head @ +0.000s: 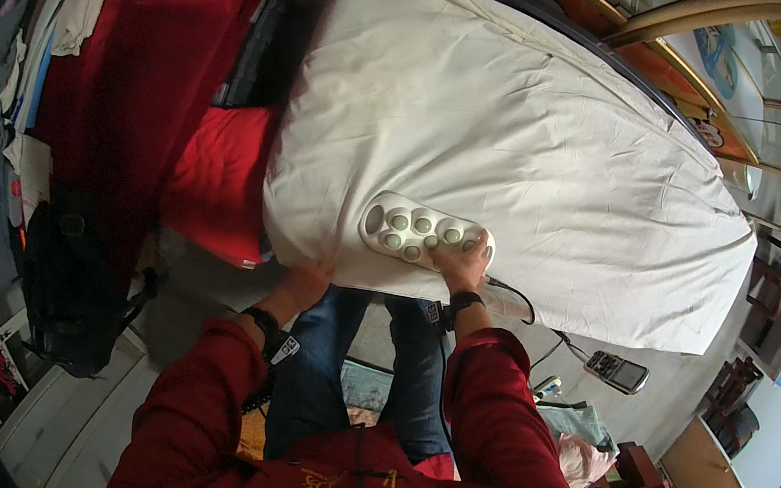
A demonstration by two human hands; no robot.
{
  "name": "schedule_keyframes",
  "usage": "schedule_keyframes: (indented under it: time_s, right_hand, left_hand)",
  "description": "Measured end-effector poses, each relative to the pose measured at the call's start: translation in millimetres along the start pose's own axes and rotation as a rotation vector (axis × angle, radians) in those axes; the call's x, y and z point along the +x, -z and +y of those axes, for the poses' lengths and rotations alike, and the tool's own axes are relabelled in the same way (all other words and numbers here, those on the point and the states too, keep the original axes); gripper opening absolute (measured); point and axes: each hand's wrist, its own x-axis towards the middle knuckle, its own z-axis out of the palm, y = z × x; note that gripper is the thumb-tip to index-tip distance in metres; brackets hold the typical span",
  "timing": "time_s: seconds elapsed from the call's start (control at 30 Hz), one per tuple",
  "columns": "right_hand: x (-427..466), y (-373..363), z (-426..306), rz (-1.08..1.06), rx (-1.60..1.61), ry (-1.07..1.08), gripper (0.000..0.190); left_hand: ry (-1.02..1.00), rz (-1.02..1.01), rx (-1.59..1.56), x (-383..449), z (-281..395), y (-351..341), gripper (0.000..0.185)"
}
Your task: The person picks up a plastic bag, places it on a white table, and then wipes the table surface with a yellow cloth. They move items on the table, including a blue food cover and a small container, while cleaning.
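Note:
A white sheet covers the bed-like surface before me. On it, near the close edge, lies a white massager panel with several pale green balls. My right hand rests on the panel's right end, thumb and fingers spread over it. A black cable runs from that end over the sheet's edge. My left hand is at the sheet's near edge, left of the panel; whether its fingers pinch the cloth is not clear.
A handheld controller with a screen hangs or lies at the right, below the sheet. A red cushion or cloth and dark red drapery are at the left. A black backpack stands lower left. Stools and chairs are far right.

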Motion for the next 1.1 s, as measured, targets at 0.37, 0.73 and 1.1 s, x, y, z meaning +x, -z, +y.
schedule_keyframes:
  time_s: [0.37, 0.73, 1.1]
  right_hand:
    - [36.0, -4.0, 20.6, 0.204, -0.254, 0.143, 0.093]
    - [156.7, 10.4, -8.9, 0.313, -0.15, 0.321, 0.081]
    - [350.4, 58.3, -153.2, 0.638, -0.324, 0.223, 0.085]
  left_hand:
    - [0.309, 0.095, -0.116, 95.0, -76.3, 84.6, 0.063]
    - [0.683, 0.204, -0.22, 216.9, -139.2, 73.9, 0.126]
    - [0.556, 0.366, 0.032, 221.3, -155.7, 50.0, 0.13]
